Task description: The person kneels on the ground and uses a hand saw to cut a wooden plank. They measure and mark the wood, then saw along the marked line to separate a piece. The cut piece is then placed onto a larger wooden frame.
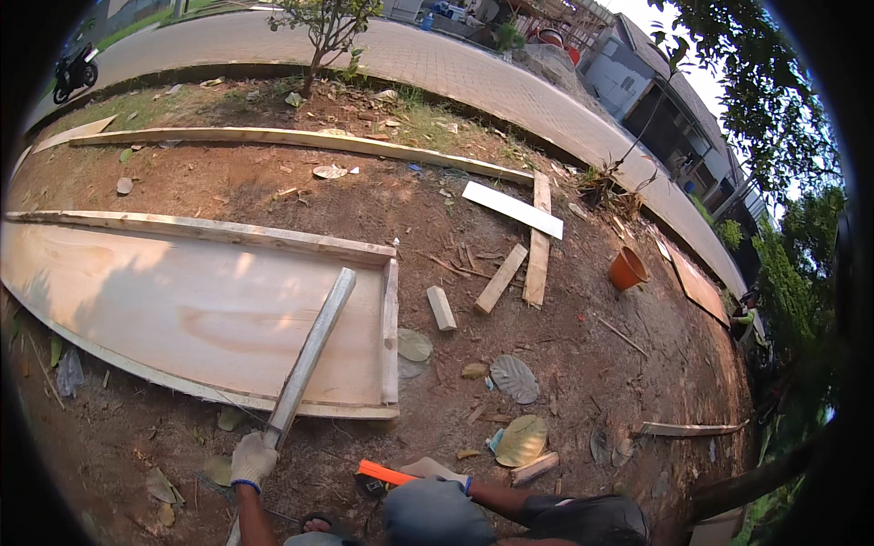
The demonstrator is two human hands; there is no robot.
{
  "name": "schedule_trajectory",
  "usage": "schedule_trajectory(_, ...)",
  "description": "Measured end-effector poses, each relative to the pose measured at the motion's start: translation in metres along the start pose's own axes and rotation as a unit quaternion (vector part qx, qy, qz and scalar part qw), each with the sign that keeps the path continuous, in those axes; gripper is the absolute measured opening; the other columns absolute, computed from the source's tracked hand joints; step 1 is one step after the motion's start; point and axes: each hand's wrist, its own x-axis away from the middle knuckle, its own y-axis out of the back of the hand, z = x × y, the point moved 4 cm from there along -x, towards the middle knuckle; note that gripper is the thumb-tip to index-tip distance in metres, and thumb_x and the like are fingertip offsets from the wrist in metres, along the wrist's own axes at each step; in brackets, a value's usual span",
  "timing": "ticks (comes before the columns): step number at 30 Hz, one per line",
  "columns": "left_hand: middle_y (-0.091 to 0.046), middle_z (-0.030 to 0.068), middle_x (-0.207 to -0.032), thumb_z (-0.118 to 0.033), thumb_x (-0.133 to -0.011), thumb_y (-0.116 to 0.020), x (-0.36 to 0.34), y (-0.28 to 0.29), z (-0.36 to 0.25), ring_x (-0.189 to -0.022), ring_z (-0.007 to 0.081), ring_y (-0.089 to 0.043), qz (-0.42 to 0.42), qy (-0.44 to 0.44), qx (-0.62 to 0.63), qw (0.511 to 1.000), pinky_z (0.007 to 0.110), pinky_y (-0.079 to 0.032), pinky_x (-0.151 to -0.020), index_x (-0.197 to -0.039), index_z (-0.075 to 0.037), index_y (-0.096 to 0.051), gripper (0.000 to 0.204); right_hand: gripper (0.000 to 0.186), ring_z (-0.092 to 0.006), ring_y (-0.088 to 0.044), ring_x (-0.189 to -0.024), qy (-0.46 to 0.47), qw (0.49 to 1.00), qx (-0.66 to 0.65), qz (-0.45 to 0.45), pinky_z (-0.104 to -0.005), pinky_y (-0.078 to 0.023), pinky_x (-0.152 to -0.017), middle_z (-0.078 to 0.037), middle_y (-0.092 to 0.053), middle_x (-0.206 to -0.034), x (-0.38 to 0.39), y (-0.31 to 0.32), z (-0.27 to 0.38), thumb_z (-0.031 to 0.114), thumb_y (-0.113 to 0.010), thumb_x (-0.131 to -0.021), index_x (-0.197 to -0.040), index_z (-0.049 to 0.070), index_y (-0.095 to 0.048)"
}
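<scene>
My left hand (253, 460), in a pale work glove, is closed around a long grey metal bar (314, 350). That bar slants across the near right corner of a plywood panel (182, 309) framed with wooden battens, which lies on the soil. My right hand (439, 470), also gloved, is by my knee, at the end of an orange-and-black tool (387, 473). It appears to grip the tool; my knee covers part of both, so the tool's exact kind cannot be made out.
Short wooden blocks (442, 309) and a plank (538, 246) lie right of the panel, near a white board (513, 210). Farther right stands an orange bucket (627, 269). A long batten (300, 138) crosses the far soil, before a small tree (319, 36) and paved road.
</scene>
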Motion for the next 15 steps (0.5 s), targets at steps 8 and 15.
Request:
schedule_trajectory(8,-0.073,0.0280,-0.103,-0.023,-0.078,-0.070,0.012,0.002,-0.016,-0.102,0.0441,-0.071,-0.040,-0.003,-0.041,0.998,0.053,-0.057,-0.089,-0.098,0.000,-0.073,0.031,0.021,-0.0241,-0.062,-0.071,0.189,0.981,0.024,-0.027,-0.0386,-0.049,-0.068,-0.016,-0.062,-0.076,-0.102,-0.033,0.056,0.020,-0.073,-0.089,-0.091,0.002,-0.062)
schedule_trajectory(15,-0.073,0.0273,-0.104,-0.027,-0.078,-0.071,0.007,0.008,-0.004,-0.102,0.0439,-0.071,0.000,-0.017,-0.029,0.999,0.052,-0.057,-0.090,-0.101,0.000,-0.073,0.035,0.025,-0.0170,-0.065,-0.077,0.096,0.995,-0.019,-0.019,-0.0355,-0.050,-0.073,-0.011,-0.066,-0.080,-0.020,-0.006,0.069,0.027,-0.076,-0.092,-0.100,0.005,-0.070)
